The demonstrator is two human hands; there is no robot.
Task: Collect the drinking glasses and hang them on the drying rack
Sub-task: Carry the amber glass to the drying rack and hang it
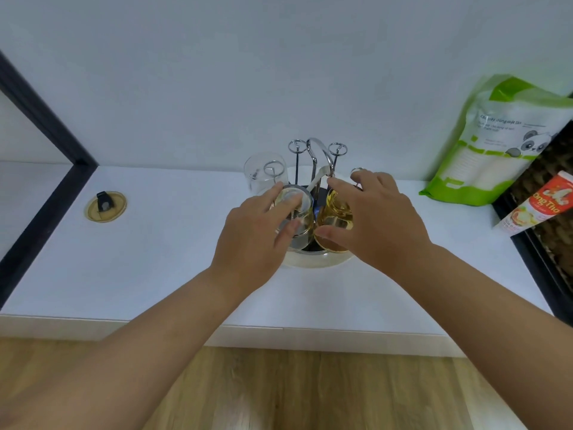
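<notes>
A person's left hand point(251, 240) grips a clear glass point(296, 212) and the right hand point(375, 221) an amber glass point(336, 218), both upturned on the drying rack point(313, 159) mid-desk point(155, 259); another glass point(265, 176) hangs at ten o'clock.

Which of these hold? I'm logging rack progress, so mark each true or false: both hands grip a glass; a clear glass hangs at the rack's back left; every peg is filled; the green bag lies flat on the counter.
1. Both hands grip a glass. True: the left hand holds the clear glass, the right hand the amber glass.
2. A clear glass hangs at the rack's back left. True: the hung glass.
3. Every peg is filled. False: two ringed pegs stand bare.
4. The green bag lies flat. False: it leans upright against the wall.
</notes>
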